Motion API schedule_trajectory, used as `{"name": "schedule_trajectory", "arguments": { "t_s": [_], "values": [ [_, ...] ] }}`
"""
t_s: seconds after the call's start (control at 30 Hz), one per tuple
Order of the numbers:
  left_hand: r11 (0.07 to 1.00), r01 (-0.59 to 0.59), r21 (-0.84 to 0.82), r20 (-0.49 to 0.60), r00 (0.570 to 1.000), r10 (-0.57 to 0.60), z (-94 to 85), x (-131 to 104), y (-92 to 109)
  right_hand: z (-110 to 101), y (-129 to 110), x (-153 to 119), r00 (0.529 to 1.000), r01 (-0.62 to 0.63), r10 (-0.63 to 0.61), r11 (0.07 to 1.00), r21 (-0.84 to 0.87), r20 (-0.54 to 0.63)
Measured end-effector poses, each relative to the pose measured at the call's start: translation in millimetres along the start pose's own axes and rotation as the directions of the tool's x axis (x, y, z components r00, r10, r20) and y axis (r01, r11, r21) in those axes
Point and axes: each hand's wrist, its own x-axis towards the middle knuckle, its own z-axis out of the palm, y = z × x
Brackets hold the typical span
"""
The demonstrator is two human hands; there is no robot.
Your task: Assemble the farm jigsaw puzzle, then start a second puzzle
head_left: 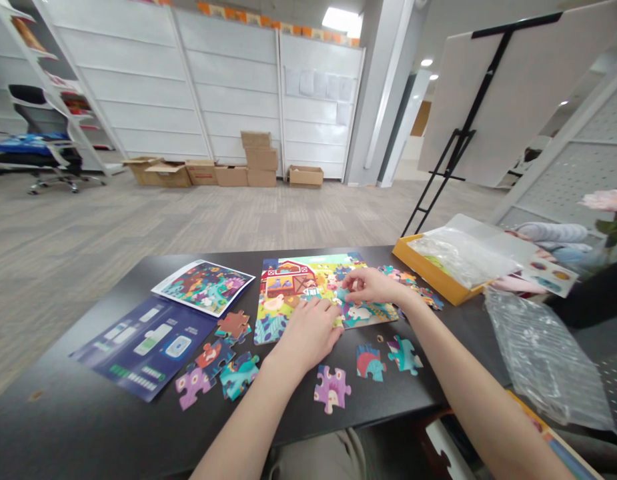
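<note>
A farm-picture puzzle board [275,321] with a red barn lies on the black table in front of me. My left hand [311,330] rests palm down on its lower edge, fingers stretched out and holding nothing. Over the board's right half, my right hand [371,285] has its fingers curled in a pinch at a small teal puzzle piece [342,294]; the fingertips partly cover it. Nearer to me lie a purple puzzle piece [332,389], a red and teal puzzle piece [370,363] and a teal puzzle piece [405,355].
Several loose pieces [239,375] lie left of the board, beside a picture sheet [205,287] and a dark blue leaflet [148,343]. More pieces [428,298] lie by a yellow box [428,270] at the right. Clear plastic packaging [543,360] hangs at the table's right edge.
</note>
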Motion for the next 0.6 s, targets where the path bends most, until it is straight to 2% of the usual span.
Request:
{"name": "schedule_trajectory", "arguments": {
  "t_s": [0.13,0.2,0.3,0.33,0.4,0.47,0.53,0.6],
  "values": [
    [1.000,-0.014,-0.010,0.007,1.000,0.015,-0.6,0,1,3,-3,0,1.000,0.000,0.000,1.000,-0.014,0.003],
    [1.000,-0.020,-0.019,0.006,1.000,0.021,-0.9,-1,0,-3,-6,-4,1.000,0.008,-0.008,0.999,-0.040,-0.017],
    [0.999,-0.022,-0.035,-0.016,1.000,0.022,-1.6,-1,-1,-24,-5,-15,0.984,-0.013,-0.015,0.987,-0.157,-0.175],
    [0.999,-0.020,-0.039,-0.024,1.000,0.019,-1.7,-2,-1,-34,-2,-20,0.964,-0.053,-0.004,0.977,-0.206,-0.266],
    [0.999,-0.016,-0.040,-0.038,0.999,0.014,-1.9,-2,-2,-53,9,-31,0.890,-0.197,0.048,0.937,-0.289,-0.453],
    [0.999,-0.014,-0.035,-0.048,0.999,0.012,-1.9,-3,-3,-67,23,-39,0.812,-0.378,0.129,0.859,-0.345,-0.569],
    [0.999,-0.013,-0.032,-0.054,0.998,0.011,-2.0,-3,-3,-75,36,-42,0.776,-0.495,0.203,0.783,-0.377,-0.597],
    [0.999,-0.010,-0.031,-0.056,0.998,0.008,-2.7,-3,-3,-76,44,-43,0.784,-0.540,0.266,0.738,-0.405,-0.562]
  ]
}}
